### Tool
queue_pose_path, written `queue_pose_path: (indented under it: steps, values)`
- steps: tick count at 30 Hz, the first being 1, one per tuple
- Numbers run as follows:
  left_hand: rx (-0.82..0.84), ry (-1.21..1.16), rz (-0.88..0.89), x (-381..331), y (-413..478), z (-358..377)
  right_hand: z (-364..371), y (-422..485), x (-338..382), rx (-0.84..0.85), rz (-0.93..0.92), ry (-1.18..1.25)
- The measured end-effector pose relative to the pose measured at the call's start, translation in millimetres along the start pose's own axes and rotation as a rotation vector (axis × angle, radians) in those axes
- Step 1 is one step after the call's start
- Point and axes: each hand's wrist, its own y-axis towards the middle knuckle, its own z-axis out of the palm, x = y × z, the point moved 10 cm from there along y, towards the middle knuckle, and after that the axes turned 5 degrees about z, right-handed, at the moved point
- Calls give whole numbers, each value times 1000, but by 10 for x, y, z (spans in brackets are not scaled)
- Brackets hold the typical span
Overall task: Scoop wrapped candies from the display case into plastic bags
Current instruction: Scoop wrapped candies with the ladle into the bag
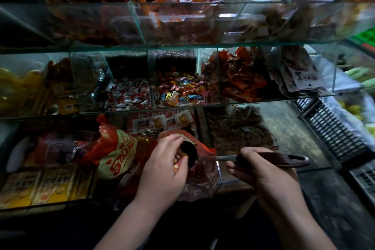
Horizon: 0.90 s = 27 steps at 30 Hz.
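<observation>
A red plastic bag (pixel 119 154) printed with "520" in red on a pale yellow roundel lies against the lowest glass shelf of a display case (pixel 182 105). The left hand (pixel 162 166) curls its fingers round the bag's mouth. The dark bowl of a scoop (pixel 225 158) sits at that opening, and the right hand (pixel 261 172) is closed round the scoop's dark handle. One shelf up, mixed-colour wrapped candies (pixel 180 89) fill a middle compartment, beside red-and-white candies (pixel 129 95) to the left. Labelled snack packets (pixel 302 73) lie further right, their print too blurred to read. A black plastic crate (pixel 332 132) stands beside the case.
</observation>
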Motion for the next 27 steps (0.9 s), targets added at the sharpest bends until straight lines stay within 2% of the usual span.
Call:
queue_pose_path:
  steps: [5, 8, 13, 20, 25, 27]
  values:
    - [190, 289, -115, 179, 188, 370, 98, -218, 204, 109, -19, 23]
    - [168, 391, -139, 221, 227, 318, 129, -361, 334, 147, -43, 28]
    - [112, 254, -110, 94, 212, 167, 115, -544, 598, 152, -106, 46]
    - [-21, 202, 150, -320, 977, -194, 263, -339, 799, 111, -59, 232]
    - [-83, 145, 152, -273, 1497, -409, 501, -67, 758, 75, -20, 355]
    - [-175, 46, 103, -199, 1592, -559, 629, 36, 744, 76, -16, 401]
